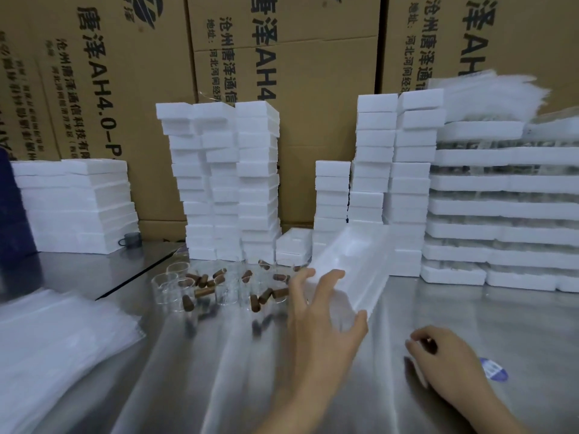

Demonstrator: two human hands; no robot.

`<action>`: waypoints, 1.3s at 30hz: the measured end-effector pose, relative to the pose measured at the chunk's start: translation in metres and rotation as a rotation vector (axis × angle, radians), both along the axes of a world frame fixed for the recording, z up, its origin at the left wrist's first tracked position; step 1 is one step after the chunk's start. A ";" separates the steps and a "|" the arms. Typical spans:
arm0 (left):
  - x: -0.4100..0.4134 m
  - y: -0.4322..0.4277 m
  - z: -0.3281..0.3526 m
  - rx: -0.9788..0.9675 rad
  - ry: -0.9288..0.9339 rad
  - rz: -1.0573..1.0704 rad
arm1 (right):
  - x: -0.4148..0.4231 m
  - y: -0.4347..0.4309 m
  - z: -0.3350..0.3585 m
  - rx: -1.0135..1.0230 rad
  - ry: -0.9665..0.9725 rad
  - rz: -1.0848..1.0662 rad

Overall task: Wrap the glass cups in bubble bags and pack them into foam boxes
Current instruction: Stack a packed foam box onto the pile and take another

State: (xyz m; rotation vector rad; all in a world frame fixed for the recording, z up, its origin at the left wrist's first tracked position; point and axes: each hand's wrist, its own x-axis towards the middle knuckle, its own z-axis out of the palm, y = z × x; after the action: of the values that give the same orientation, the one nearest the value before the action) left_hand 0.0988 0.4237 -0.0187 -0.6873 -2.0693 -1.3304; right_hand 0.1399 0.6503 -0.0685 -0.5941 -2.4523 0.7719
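Several clear glass cups (175, 285) stand on the steel table (219, 355) among scattered brown cork stoppers (203, 280). A long open white foam box (360, 261) lies tilted, its far end raised against the foam stacks. My left hand (322, 311) grips its near end, fingers spread over the top edge and thumb at the corner. My right hand (445, 358) rests on the table at lower right, fingers loosely curled, holding nothing. A pile of flat bubble bags (59, 343) lies at the left front.
Tall stacks of white foam boxes (225, 183) rise behind the cups, with more foam stacks (391, 170) at right. Foam trays (501, 208) are stacked far right, foam slabs (78, 205) far left. Cardboard cartons (282, 57) form the back wall. A blue sticker (493, 369) lies beside my right hand.
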 end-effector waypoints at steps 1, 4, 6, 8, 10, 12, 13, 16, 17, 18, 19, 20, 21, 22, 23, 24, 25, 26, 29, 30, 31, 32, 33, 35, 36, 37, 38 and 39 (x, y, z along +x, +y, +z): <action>0.009 0.009 -0.005 -0.025 0.011 -0.020 | 0.009 -0.002 -0.002 -0.021 0.017 -0.004; 0.025 0.031 -0.018 -0.096 -0.016 -0.098 | 0.033 -0.004 -0.006 -0.114 0.063 -0.053; 0.030 0.042 -0.024 -0.181 -0.061 -0.116 | 0.046 0.000 -0.008 -0.217 0.165 -0.118; 0.034 0.051 -0.028 -0.286 -0.073 -0.109 | 0.052 0.004 -0.005 -0.337 0.275 -0.152; 0.037 0.057 -0.032 -0.371 -0.067 -0.114 | 0.055 0.004 -0.002 -0.515 0.351 -0.108; 0.038 0.062 -0.036 -0.444 -0.061 -0.139 | 0.051 0.006 0.003 -0.637 0.375 -0.045; 0.038 0.064 -0.036 -0.480 -0.055 -0.154 | 0.049 0.009 0.004 -0.667 0.376 -0.023; 0.038 0.068 -0.038 -0.496 -0.105 -0.246 | 0.041 0.024 0.007 -0.729 0.434 0.003; 0.039 0.068 -0.038 -0.449 -0.154 -0.279 | 0.039 0.028 0.008 -0.749 0.453 0.013; 0.038 0.068 -0.039 -0.402 -0.207 -0.309 | 0.036 0.032 0.011 -0.770 0.464 0.023; 0.036 0.067 -0.041 -0.364 -0.258 -0.342 | 0.034 0.035 0.013 -0.783 0.460 0.025; 0.033 0.067 -0.043 -0.330 -0.308 -0.380 | 0.031 0.037 0.014 -0.786 0.449 0.020; 0.030 0.067 -0.045 -0.289 -0.356 -0.421 | 0.030 0.040 0.015 -0.782 0.438 0.012; 0.026 0.067 -0.047 -0.250 -0.394 -0.453 | 0.028 0.042 0.016 -0.776 0.435 0.008; 0.023 0.068 -0.049 -0.223 -0.421 -0.474 | 0.028 0.044 0.016 -0.774 0.434 0.012; 0.019 0.069 -0.050 -0.213 -0.441 -0.486 | 0.028 0.046 0.016 -0.777 0.431 0.020; 0.016 0.071 -0.050 -0.216 -0.457 -0.493 | 0.029 0.048 0.017 -0.790 0.428 0.026; 0.014 0.073 -0.050 -0.222 -0.474 -0.490 | 0.030 0.049 0.017 -0.807 0.426 0.027; 0.006 0.079 -0.049 -0.228 -0.511 -0.466 | 0.034 0.047 0.021 -0.904 0.422 0.025; 0.005 0.081 -0.048 -0.231 -0.512 -0.466 | 0.036 0.047 0.021 -0.934 0.422 0.025; 0.003 0.083 -0.046 -0.238 -0.512 -0.468 | 0.037 0.049 0.021 -0.970 0.435 0.027; 0.003 0.085 -0.045 -0.253 -0.509 -0.472 | 0.037 0.051 0.021 -1.009 0.462 0.024; 0.002 0.087 -0.044 -0.275 -0.504 -0.481 | 0.038 0.053 0.022 -1.045 0.498 0.009; 0.001 0.088 -0.045 -0.326 -0.492 -0.512 | 0.040 0.052 0.025 -1.011 0.555 -0.074; 0.000 0.088 -0.046 -0.337 -0.486 -0.528 | 0.042 0.052 0.025 -0.890 0.579 -0.158; 0.000 0.088 -0.048 -0.335 -0.483 -0.545 | 0.045 0.051 0.027 -0.706 0.612 -0.258; -0.001 0.087 -0.050 -0.316 -0.494 -0.564 | 0.050 0.048 0.030 -0.495 0.650 -0.336; -0.002 0.087 -0.053 -0.281 -0.512 -0.579 | 0.053 0.043 0.033 -0.305 0.689 -0.364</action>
State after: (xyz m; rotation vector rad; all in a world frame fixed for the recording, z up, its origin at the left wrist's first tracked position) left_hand 0.0968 0.5107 -0.0713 -1.2455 -2.6203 -1.6714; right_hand 0.1932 0.6929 -0.0351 -0.7125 -1.5619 0.9988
